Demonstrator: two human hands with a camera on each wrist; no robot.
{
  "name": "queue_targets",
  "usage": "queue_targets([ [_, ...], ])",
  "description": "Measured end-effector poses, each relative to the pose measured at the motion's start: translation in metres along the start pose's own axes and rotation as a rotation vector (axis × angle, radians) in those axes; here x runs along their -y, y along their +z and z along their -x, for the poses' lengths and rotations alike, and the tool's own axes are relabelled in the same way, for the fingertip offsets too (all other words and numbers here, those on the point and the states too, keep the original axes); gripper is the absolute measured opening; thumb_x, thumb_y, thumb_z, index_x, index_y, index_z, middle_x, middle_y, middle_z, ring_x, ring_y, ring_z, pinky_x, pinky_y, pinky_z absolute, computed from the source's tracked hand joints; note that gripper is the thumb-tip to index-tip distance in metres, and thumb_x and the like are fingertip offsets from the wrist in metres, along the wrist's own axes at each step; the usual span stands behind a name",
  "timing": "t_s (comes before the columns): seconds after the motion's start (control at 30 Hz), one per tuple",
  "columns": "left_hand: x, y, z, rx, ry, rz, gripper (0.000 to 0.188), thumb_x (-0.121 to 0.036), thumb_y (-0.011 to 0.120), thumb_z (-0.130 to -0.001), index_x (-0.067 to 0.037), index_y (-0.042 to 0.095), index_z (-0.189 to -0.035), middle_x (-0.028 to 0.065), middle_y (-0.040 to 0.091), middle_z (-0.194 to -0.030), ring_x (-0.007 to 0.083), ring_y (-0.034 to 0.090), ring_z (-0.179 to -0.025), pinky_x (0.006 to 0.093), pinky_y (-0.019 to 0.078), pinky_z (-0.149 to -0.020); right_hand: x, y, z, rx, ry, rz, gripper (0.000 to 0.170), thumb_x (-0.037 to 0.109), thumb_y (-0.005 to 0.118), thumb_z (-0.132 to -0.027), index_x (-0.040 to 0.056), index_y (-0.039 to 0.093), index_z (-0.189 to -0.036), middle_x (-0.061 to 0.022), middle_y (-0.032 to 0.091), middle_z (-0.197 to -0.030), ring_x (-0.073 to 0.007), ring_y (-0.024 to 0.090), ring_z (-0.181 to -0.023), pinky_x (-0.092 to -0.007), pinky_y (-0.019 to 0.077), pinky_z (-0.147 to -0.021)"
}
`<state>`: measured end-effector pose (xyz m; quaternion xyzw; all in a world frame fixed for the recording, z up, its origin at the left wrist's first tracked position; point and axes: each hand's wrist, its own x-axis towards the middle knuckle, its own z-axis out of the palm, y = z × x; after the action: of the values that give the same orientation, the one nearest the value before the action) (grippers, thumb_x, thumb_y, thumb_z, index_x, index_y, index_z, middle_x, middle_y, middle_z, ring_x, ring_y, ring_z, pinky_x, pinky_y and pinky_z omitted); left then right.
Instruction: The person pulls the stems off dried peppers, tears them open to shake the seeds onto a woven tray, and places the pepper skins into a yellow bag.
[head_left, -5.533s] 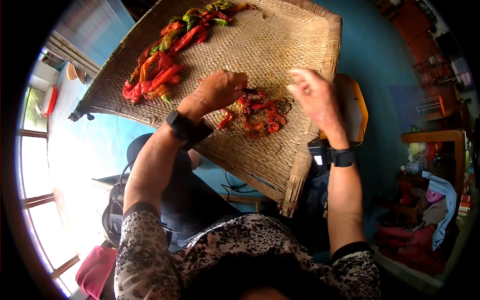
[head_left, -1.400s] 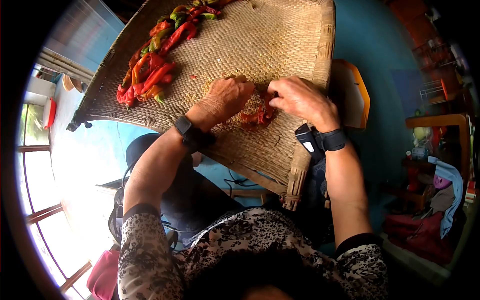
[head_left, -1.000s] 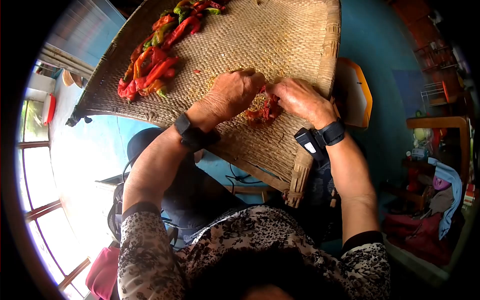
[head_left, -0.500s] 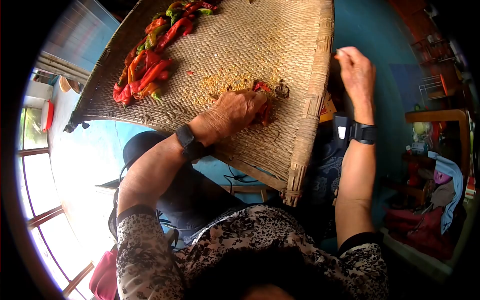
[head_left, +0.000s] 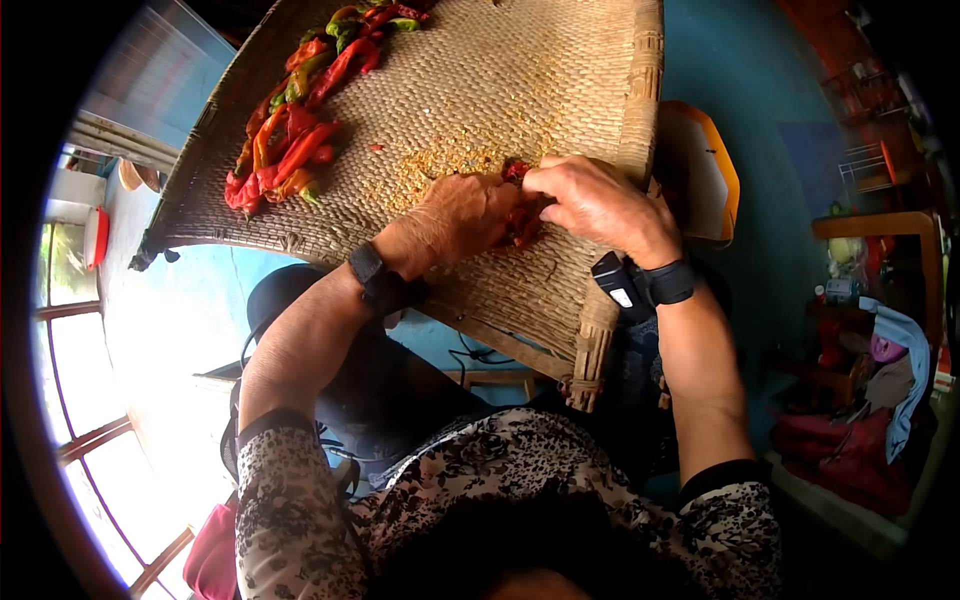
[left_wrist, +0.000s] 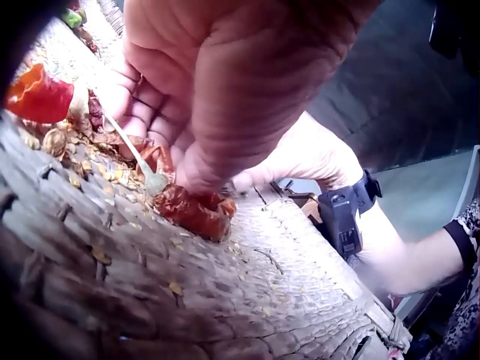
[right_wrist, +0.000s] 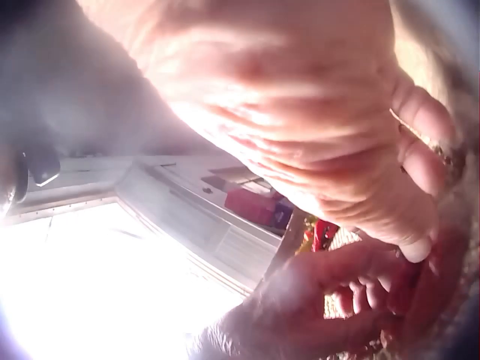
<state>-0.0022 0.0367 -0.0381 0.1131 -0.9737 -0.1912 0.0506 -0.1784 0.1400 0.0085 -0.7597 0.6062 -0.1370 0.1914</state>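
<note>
My left hand is low over a woven tray, its thumb and fingers pinching a wrinkled dried red pepper with a pale stem. In the head view, that hand mostly covers the pepper. My right hand reaches in from the right, thumb and index finger spread apart beside the red pieces. From the right wrist, its thumb tip shows right at a dark red pepper piece. Yellow seeds are scattered over the weave by the left hand.
Red and green peppers lie heaped along the tray's left side. An orange-rimmed container stands beyond its right edge. The tray lies over the person's legs; a chair with cloths is at the far right.
The right hand was at the red pieces, went out past the tray's right edge with a small red bit, and is now back beside the left hand. The left hand has stayed near the pepper.
</note>
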Motion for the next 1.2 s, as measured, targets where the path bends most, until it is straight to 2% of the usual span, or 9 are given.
queue_targets([
  [0.2, 0.009, -0.009, -0.002, 0.124, -0.114, -0.101, 0.011, -0.012, 0.057, -0.082, -0.01, 0.063, -0.091, 0.0121, 0.065, -0.086, 0.0295, 0.064, -0.08, 0.0407, 0.0519, -0.069, -0.005, 0.02, -0.005, -0.058, -0.051, 0.065, 0.018, 0.0, 0.068, -0.074, 0.0002, 0.059, -0.089, -0.0138, 0.054, -0.081, -0.034, 0.058, -0.083, -0.0419, 0.0454, -0.072],
  [0.3, 0.011, -0.016, -0.002, 0.033, -0.123, -0.119, 0.012, -0.013, 0.054, -0.084, -0.006, 0.062, -0.088, 0.0128, 0.067, -0.085, 0.0305, 0.066, -0.078, 0.042, 0.0521, -0.068, -0.007, 0.014, -0.008, 0.024, 0.027, 0.049, 0.016, 0.001, 0.067, -0.076, 0.0001, 0.058, -0.089, -0.0135, 0.055, -0.081, -0.0333, 0.058, -0.082, -0.0421, 0.0459, -0.071],
  [0.5, 0.01, -0.032, 0.001, -0.07, -0.193, -0.008, 0.011, -0.016, 0.056, -0.086, -0.009, 0.063, -0.092, 0.0103, 0.065, -0.074, 0.0311, 0.064, -0.071, 0.041, 0.0509, -0.064, -0.004, 0.005, -0.005, -0.115, 0.023, -0.063, 0.007, 0.0, 0.061, -0.077, -0.0007, 0.056, -0.081, -0.0154, 0.057, -0.081, -0.0345, 0.06, -0.08, -0.0433, 0.0478, -0.069],
  [0.73, 0.009, -0.023, -0.006, -0.074, -0.133, 0.049, 0.015, -0.021, 0.061, -0.088, -0.01, 0.065, -0.098, 0.007, 0.069, -0.078, 0.0241, 0.067, -0.071, 0.0362, 0.0525, -0.065, 0.005, 0.014, -0.013, -0.203, -0.021, -0.042, 0.023, 0.009, 0.069, -0.078, 0.0002, 0.053, -0.092, -0.0163, 0.058, -0.087, -0.0337, 0.061, -0.085, -0.0442, 0.0494, -0.072],
  [0.83, 0.003, -0.031, -0.007, -0.126, -0.11, 0.186, 0.015, -0.019, 0.062, -0.088, -0.009, 0.065, -0.099, 0.0073, 0.069, -0.079, 0.0226, 0.067, -0.07, 0.0348, 0.0529, -0.065, 0.001, 0.016, -0.016, -0.28, -0.069, -0.069, 0.022, 0.006, 0.068, -0.079, 0.0017, 0.053, -0.094, -0.0146, 0.057, -0.077, -0.036, 0.061, -0.079, -0.045, 0.0495, -0.071],
  [1.0, 0.007, -0.028, -0.005, -0.171, -0.084, 0.258, 0.021, -0.021, 0.065, -0.086, -0.009, 0.064, -0.103, 0.0096, 0.068, -0.079, 0.0227, 0.066, -0.069, 0.0338, 0.0529, -0.065, -0.011, 0.009, -0.015, -0.292, -0.012, -0.074, 0.013, -0.001, 0.061, -0.081, 0.0055, 0.05, -0.082, -0.005, 0.049, -0.059, -0.0197, 0.053, -0.053, -0.0335, 0.0452, -0.048],
  [1.03, 0.006, -0.028, -0.004, -0.128, -0.13, 0.171, 0.022, -0.022, 0.066, -0.085, -0.009, 0.063, -0.103, 0.0101, 0.067, -0.081, 0.024, 0.066, -0.071, 0.0343, 0.0529, -0.066, -0.016, 0.007, -0.014, -0.442, -0.075, -0.094, 0.014, -0.001, 0.06, -0.081, 0.0083, 0.049, -0.079, -0.0018, 0.047, -0.058, -0.0127, 0.048, -0.051, -0.0272, 0.0401, -0.043],
  [1.13, 0.005, -0.021, 0.0, -0.07, -0.111, 0.068, 0.024, -0.025, 0.067, -0.084, -0.008, 0.061, -0.099, 0.0105, 0.066, -0.082, 0.0264, 0.065, -0.074, 0.0351, 0.0528, -0.067, -0.026, -0.027, 0.006, -0.732, 0.053, -0.013, 0.007, 0.004, 0.06, -0.084, 0.0083, 0.055, -0.087, -0.0089, 0.057, -0.063, -0.0192, 0.057, -0.055, -0.0342, 0.0432, -0.045],
  [1.2, 0.005, -0.01, 0.001, -0.054, -0.042, 0.053, 0.024, -0.026, 0.068, -0.083, -0.007, 0.061, -0.097, 0.0105, 0.065, -0.082, 0.0275, 0.065, -0.075, 0.0356, 0.0527, -0.068, -0.043, -0.046, 0.025, -0.808, 0.3, 0.115, 0.006, 0.006, 0.061, -0.086, 0.0077, 0.057, -0.09, -0.0125, 0.061, -0.068, -0.023, 0.061, -0.058, -0.0373, 0.0455, -0.049],
])
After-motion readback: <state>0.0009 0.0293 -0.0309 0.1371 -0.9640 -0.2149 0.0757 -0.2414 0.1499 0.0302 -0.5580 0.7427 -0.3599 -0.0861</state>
